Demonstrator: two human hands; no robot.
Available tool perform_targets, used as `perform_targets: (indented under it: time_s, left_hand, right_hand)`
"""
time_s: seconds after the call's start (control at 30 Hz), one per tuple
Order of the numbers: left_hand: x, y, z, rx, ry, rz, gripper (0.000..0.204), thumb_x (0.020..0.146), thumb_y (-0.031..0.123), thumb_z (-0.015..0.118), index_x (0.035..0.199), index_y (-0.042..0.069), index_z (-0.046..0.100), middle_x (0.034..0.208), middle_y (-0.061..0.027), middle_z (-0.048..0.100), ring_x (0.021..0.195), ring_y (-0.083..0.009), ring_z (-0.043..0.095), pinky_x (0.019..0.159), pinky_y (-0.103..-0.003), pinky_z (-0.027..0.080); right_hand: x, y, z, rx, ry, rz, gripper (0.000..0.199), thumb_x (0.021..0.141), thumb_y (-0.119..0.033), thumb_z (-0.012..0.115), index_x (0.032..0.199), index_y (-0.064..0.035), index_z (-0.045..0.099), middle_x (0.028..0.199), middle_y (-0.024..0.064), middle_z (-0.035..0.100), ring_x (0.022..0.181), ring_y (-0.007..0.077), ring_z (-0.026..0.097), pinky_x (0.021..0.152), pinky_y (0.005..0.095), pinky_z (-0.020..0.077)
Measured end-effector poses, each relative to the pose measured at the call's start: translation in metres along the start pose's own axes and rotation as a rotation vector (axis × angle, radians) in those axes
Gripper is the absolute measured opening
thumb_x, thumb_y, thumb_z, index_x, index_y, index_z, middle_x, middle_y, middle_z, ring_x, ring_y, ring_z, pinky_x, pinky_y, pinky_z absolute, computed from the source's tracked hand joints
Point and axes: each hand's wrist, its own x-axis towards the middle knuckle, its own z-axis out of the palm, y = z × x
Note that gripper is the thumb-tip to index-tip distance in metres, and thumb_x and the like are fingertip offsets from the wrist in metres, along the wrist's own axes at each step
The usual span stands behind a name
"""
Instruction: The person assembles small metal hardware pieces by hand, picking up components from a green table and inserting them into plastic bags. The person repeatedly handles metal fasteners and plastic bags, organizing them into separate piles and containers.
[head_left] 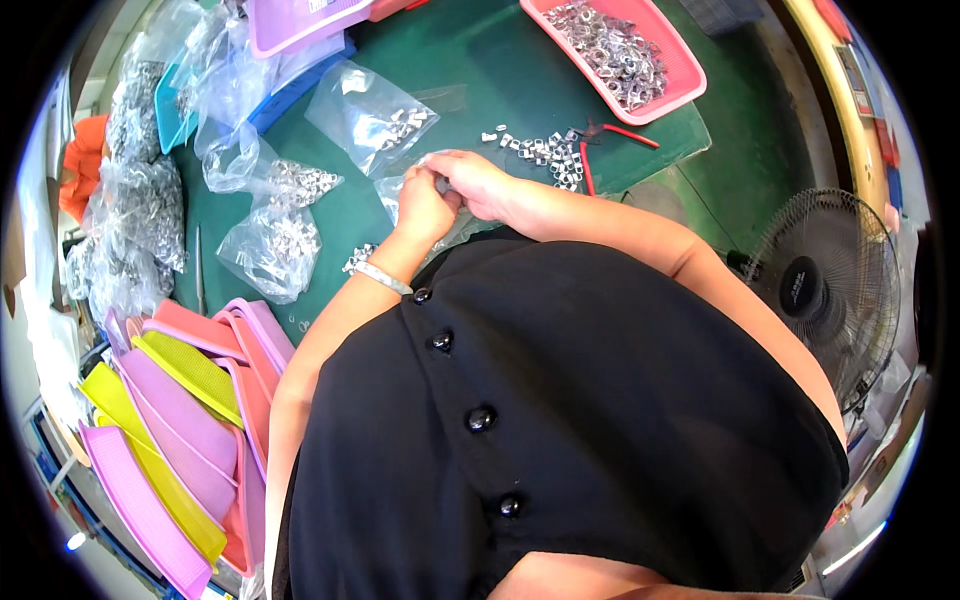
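Note:
My left hand (pixel 425 205) and my right hand (pixel 475 180) meet over the green table (pixel 500 70), both pinching the top of a small clear plastic bag (pixel 392 192) that lies under them. A bracelet sits on my left wrist. Just beyond my right hand lies a loose cluster of small silver metal parts (pixel 540 152). Red-handled pliers (pixel 600 140) rest beside that cluster. What is inside the held bag is hidden by my fingers.
A pink tray (pixel 690 70) full of metal parts stands at the back right. Clear bags of parts (pixel 375 115) (pixel 275 240) lie to the left. Stacked pink, purple and yellow trays (pixel 190 400) lean at lower left. A floor fan (pixel 825 280) stands at right.

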Motion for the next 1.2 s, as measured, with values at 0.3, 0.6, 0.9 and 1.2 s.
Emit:
perform_targets:
  time_s: [0.3, 0.6, 0.9, 1.2]
  left_hand:
    - [0.001, -0.015, 0.0, 0.014, 0.093, 0.038, 0.051, 0.068, 0.01, 0.059, 0.116, -0.006, 0.051, 0.107, -0.021, 0.052, 0.095, -0.032, 0.055, 0.082, -0.035, 0.046]
    - [-0.001, -0.008, -0.003, 0.034, 0.058, 0.042, 0.055, 0.069, 0.011, 0.059, 0.12, -0.006, 0.048, 0.104, -0.0198, 0.053, 0.076, -0.0263, 0.058, 0.075, -0.034, 0.047]
    - [-0.001, -0.018, 0.005, 0.1, 0.091, 0.107, 0.054, 0.07, 0.01, 0.058, 0.122, -0.004, 0.048, 0.097, -0.0143, 0.054, 0.067, -0.0181, 0.055, 0.065, -0.03, 0.046]
    - [-0.008, 0.002, -0.004, 0.051, 0.016, 0.027, 0.054, 0.07, 0.009, 0.057, 0.12, -0.006, 0.048, 0.101, -0.0185, 0.053, 0.077, -0.0274, 0.057, 0.074, -0.034, 0.047]
  right_hand:
    - [-0.035, -0.023, -0.066, -0.445, 0.045, -0.315, 0.041, 0.091, -0.028, 0.049, 0.121, -0.0003, 0.05, 0.117, 0.0114, 0.055, 0.11, 0.0189, 0.048, 0.095, 0.0316, 0.0361]
    - [-0.09, 0.027, -0.149, -1.336, 0.347, -0.868, 0.06, 0.074, -0.023, 0.068, 0.124, -0.0019, 0.043, 0.131, 0.0213, 0.037, 0.12, 0.0373, 0.038, 0.1, 0.0427, 0.0331]
    - [-0.058, 0.043, -0.126, -1.692, 0.547, -0.772, 0.076, 0.072, -0.043, 0.065, 0.133, -0.0082, 0.034, 0.14, 0.022, 0.021, 0.13, 0.0399, 0.02, 0.105, 0.0527, 0.0176]
    - [-0.02, 0.025, -0.126, -1.655, 0.574, -0.862, 0.07, 0.073, -0.041, 0.066, 0.126, -0.0048, 0.04, 0.136, 0.0208, 0.029, 0.128, 0.0395, 0.024, 0.104, 0.0516, 0.0208]
